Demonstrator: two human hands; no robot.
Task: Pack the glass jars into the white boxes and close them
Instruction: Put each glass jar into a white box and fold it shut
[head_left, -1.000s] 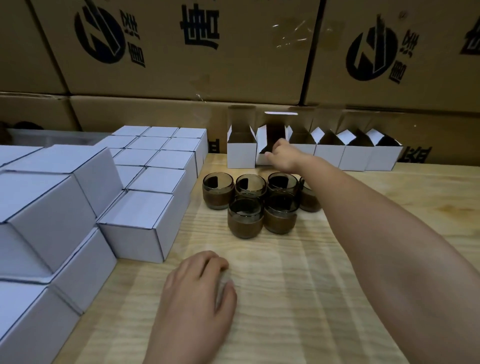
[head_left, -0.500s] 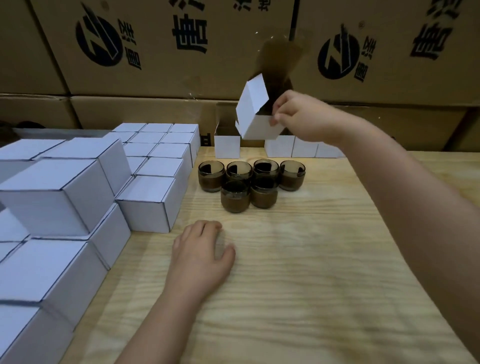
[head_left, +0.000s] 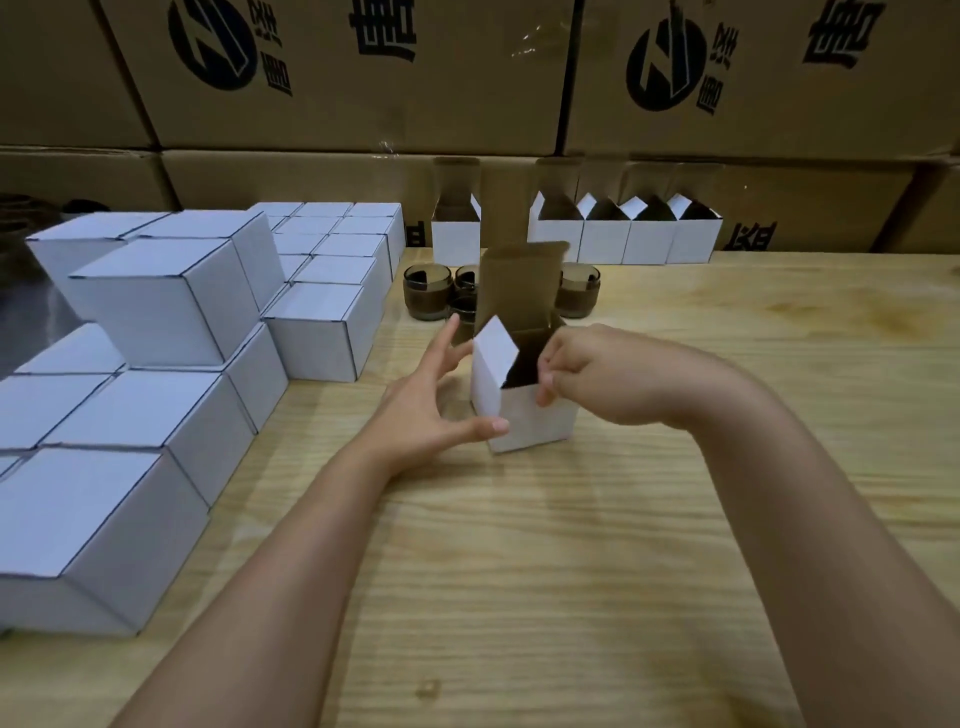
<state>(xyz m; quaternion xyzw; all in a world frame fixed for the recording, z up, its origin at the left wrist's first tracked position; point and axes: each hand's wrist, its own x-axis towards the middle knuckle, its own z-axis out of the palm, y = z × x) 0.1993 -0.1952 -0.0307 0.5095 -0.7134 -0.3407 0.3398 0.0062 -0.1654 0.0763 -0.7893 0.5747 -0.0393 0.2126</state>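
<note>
Back wall is all big brown cardboard cartons (head_left: 363, 78) with black logos and print, stacked two rows high as far as I can see. In front of them is the light wooden table (head_left: 571, 571), pale grain, and everything else is on it.

The left side has the pile of closed white cardboard boxes (head_left: 156, 301). Well over a dozen tops are showing, but they're stacked, so I can't give a real count. Along the back edge there are five open white cardboard boxes (head_left: 605, 234) with their flaps up: one alone on the left, then a gap, then four touching in a row.

The big change is the sixth one. Half a second ago that open white box (head_left: 524, 415) was up in the air in front of the cartons. Now it's upright near the middle of the table, just in front of the jars, and looks set down. Its brown lid flap stands tall at the back and nothing is visible inside.

The right hand (head_left: 587, 374) pinches the box's near wall at the rim, fingers curled over the top edge. The left hand (head_left: 431, 410) was lying flat on the table before. It's now up beside the box's left side with fingers spread wide and the thumb tip at the lower corner, not gripping anything.

For the dark glass jars (head_left: 427, 291), I can make out four right behind the box. The lid flap hides the middle of the cluster, so there may be more.
</note>
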